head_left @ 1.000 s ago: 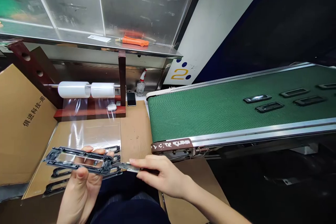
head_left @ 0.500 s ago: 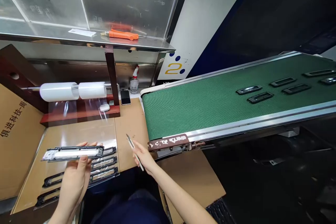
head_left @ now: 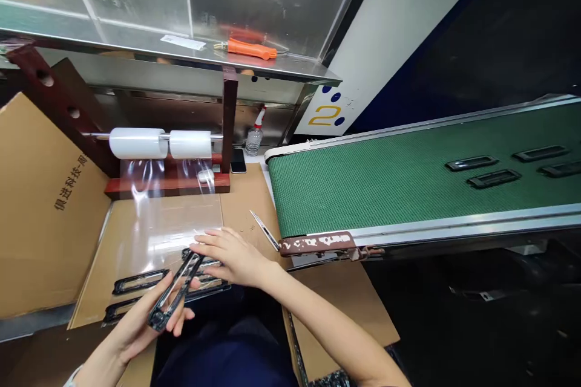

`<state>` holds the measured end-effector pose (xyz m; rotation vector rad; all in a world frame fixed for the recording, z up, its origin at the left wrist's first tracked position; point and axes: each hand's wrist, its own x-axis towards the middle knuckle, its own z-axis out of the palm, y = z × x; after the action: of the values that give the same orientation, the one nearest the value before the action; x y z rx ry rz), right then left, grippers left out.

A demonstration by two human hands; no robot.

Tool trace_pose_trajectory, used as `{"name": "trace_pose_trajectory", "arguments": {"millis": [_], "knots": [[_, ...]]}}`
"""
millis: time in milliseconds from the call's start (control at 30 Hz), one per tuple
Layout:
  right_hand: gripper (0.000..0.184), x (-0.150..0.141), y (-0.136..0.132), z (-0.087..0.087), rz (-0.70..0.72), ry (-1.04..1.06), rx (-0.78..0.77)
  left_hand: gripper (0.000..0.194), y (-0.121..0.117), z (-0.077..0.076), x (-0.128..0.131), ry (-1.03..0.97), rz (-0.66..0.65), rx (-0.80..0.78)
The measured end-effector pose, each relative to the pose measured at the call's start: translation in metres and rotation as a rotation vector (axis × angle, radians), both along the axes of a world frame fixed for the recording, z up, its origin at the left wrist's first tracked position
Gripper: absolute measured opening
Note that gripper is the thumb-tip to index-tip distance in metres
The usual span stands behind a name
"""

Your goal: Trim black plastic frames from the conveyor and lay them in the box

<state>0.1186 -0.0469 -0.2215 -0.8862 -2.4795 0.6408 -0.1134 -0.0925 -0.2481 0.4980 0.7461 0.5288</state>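
A long black plastic frame (head_left: pixel 175 290) with an oblong opening is tilted diagonally in my left hand (head_left: pixel 152 314), thumb on one side and fingers on the other. My right hand (head_left: pixel 231 257) reaches over its far end, fingers stretched out with the fingertips at that end. Several similar black frames (head_left: pixel 138 282) lie on clear film over the cardboard, partly hidden by my hands. A slim pen-like craft knife (head_left: pixel 264 230) lies on the cardboard beside the conveyor's end, apart from my right hand.
Two rolls of clear film (head_left: pixel 137 143) hang on a rod in a dark red stand (head_left: pixel 167 186). A green conveyor belt (head_left: pixel 363 187) carries several black frames at right. A phone (head_left: pixel 238 161) and spray bottle (head_left: pixel 254 138) stand behind; an orange tool (head_left: pixel 252 48) lies on the shelf.
My right hand has let go of the craft knife and moved left to the frame. The frame has turned from level to diagonal in my left hand. The view has shifted left.
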Motion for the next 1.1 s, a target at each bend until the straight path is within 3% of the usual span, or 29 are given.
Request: {"name": "trace_pose_trajectory", "arguments": {"millis": [67,167,267,333,400,533,667,833,1000,1100], "knots": [[0.039,-0.013,0.008,0.006,0.139,-0.031,0.014,0.050,-0.005,0.001,-0.008,-0.020,-0.042,-0.003],[0.032,-0.028,0.008,-0.007,0.204,-0.031,0.007,0.058,-0.007,-0.008,-0.032,0.112,-0.047,0.062],[0.031,-0.043,0.000,-0.040,-0.042,-0.031,-0.013,0.064,0.016,-0.035,-0.069,0.463,0.203,0.226],[0.033,-0.058,-0.002,-0.064,-0.218,-0.039,-0.027,0.070,0.042,-0.060,-0.096,0.608,0.464,0.297],[0.033,-0.077,0.001,-0.086,-0.302,-0.057,-0.032,0.066,0.068,-0.084,-0.117,0.697,0.580,0.309],[0.033,-0.115,0.015,-0.116,-0.330,-0.102,-0.038,0.058,0.098,-0.114,-0.137,0.650,0.436,0.227],[0.033,-0.135,0.025,-0.133,-0.309,-0.135,-0.047,0.059,0.101,-0.123,-0.141,0.629,0.269,0.173],[0.032,-0.145,0.030,-0.145,-0.288,-0.156,-0.060,0.062,0.102,-0.133,-0.143,0.658,0.173,0.211],[0.032,-0.147,0.032,-0.151,-0.276,-0.154,-0.058,0.067,0.102,-0.141,-0.148,0.741,0.139,0.349],[0.032,-0.149,0.033,-0.154,-0.289,-0.137,-0.049,0.071,0.085,-0.143,-0.146,0.951,0.257,0.537]]}}
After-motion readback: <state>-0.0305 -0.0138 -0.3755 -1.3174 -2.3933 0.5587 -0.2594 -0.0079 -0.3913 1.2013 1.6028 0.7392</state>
